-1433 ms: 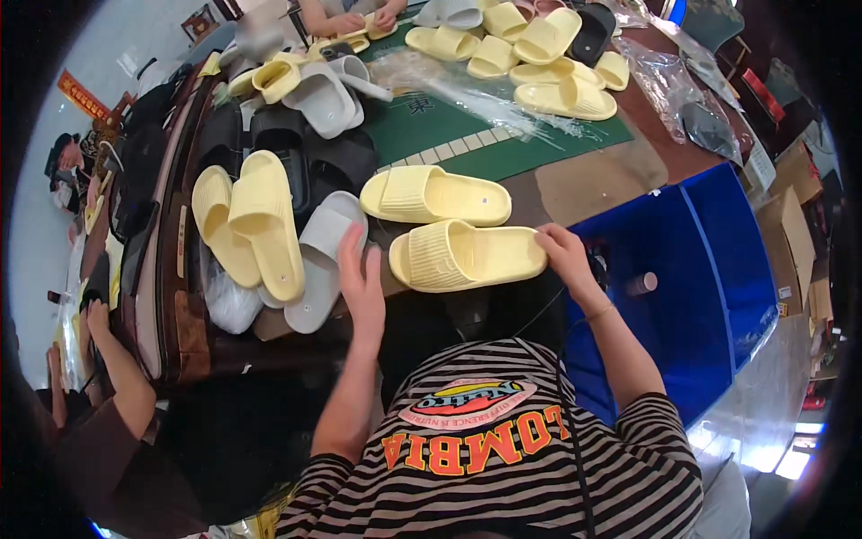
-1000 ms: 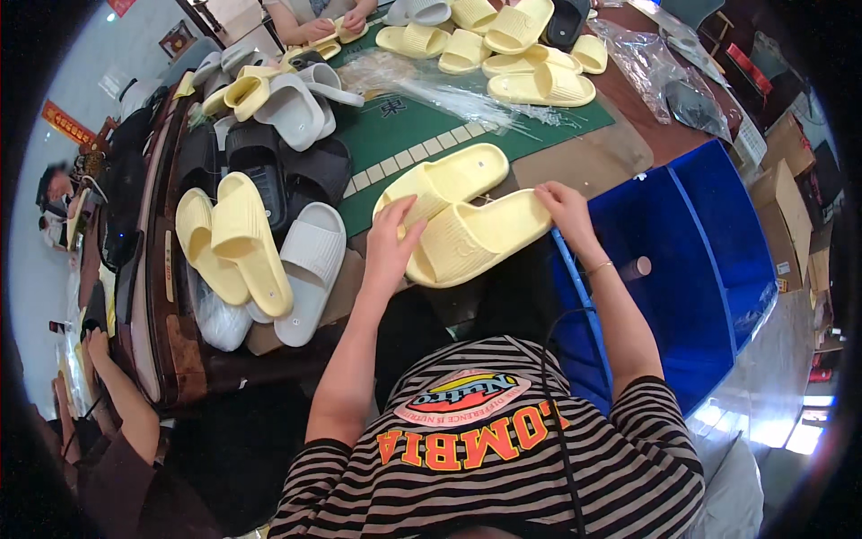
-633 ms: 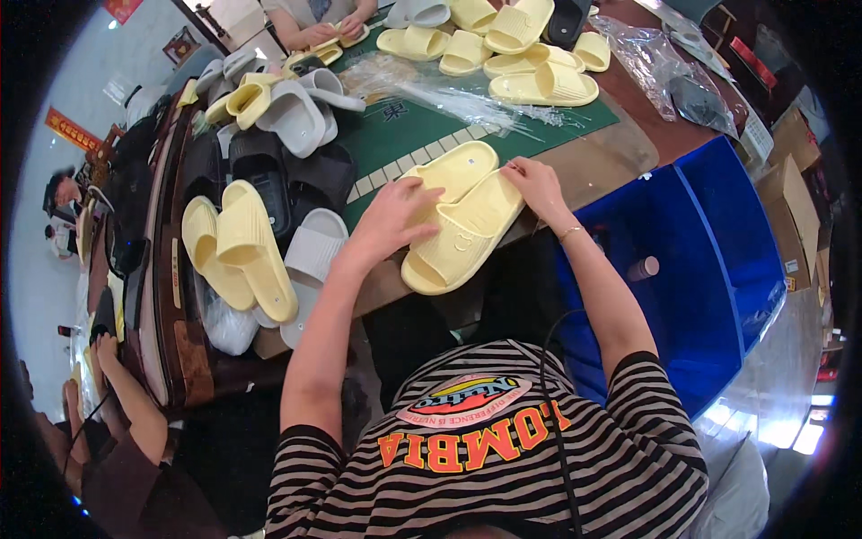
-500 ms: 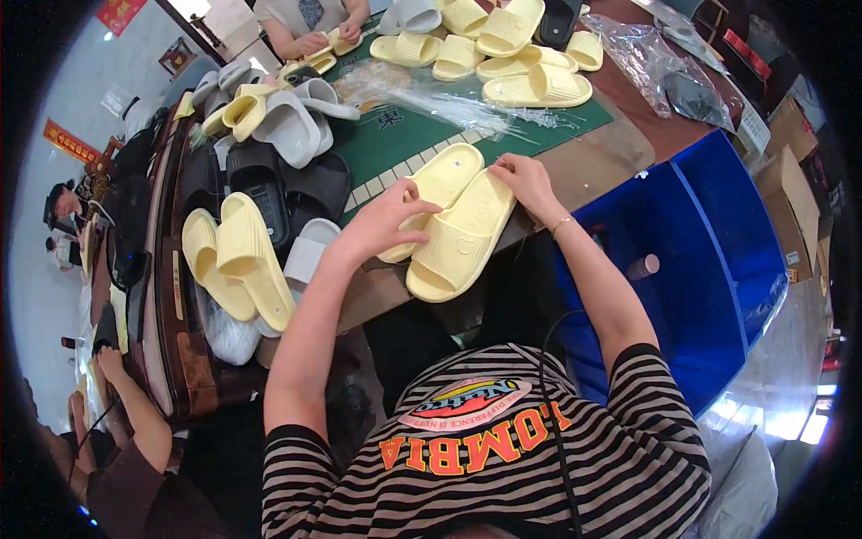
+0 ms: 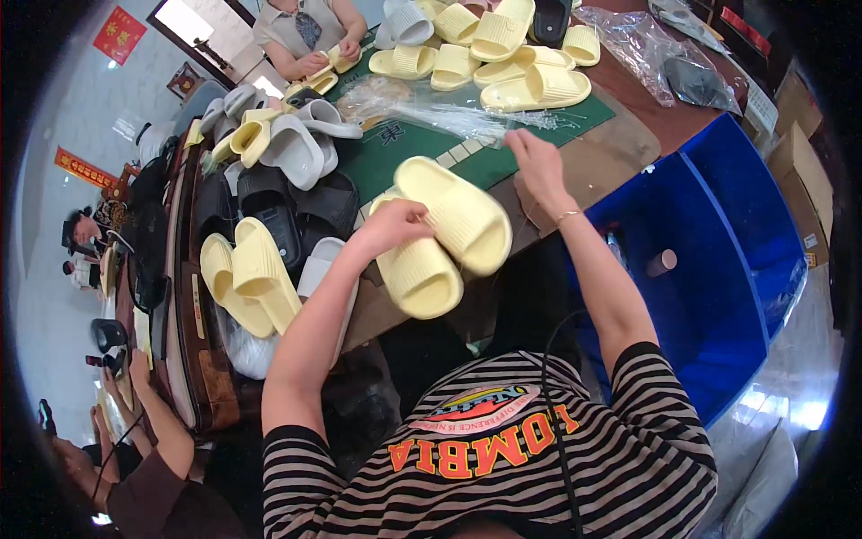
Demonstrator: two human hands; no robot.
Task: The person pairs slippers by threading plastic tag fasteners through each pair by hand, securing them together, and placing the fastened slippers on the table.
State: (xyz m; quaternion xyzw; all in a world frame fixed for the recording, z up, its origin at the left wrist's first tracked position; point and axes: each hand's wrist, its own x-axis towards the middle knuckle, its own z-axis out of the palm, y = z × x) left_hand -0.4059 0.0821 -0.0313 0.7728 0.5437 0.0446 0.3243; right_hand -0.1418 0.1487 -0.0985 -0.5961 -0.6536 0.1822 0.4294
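Observation:
A pair of pale yellow slippers [image 5: 462,220] hangs in front of me over the table edge. My left hand [image 5: 397,226] is closed on the pair, thumb and fingers at the inner sides where the two slippers meet. Beyond them, my right hand [image 5: 539,166] is away from the slippers, its fingers pinched together at the near end of a bundle of thin clear plastic ties [image 5: 476,117]. Whether a tie is between those fingers is too small to tell.
Black slippers [image 5: 269,211], grey slippers [image 5: 294,148] and another yellow pair [image 5: 256,278] lie on the left. More yellow slippers [image 5: 539,85] stand at the far side. A blue bin [image 5: 691,278] is at my right. Across the table a person's hands [image 5: 328,58] hold a yellow slipper.
My right hand has left the slippers and moved away to the plastic ties. My left hand has taken hold of the pair, which has turned.

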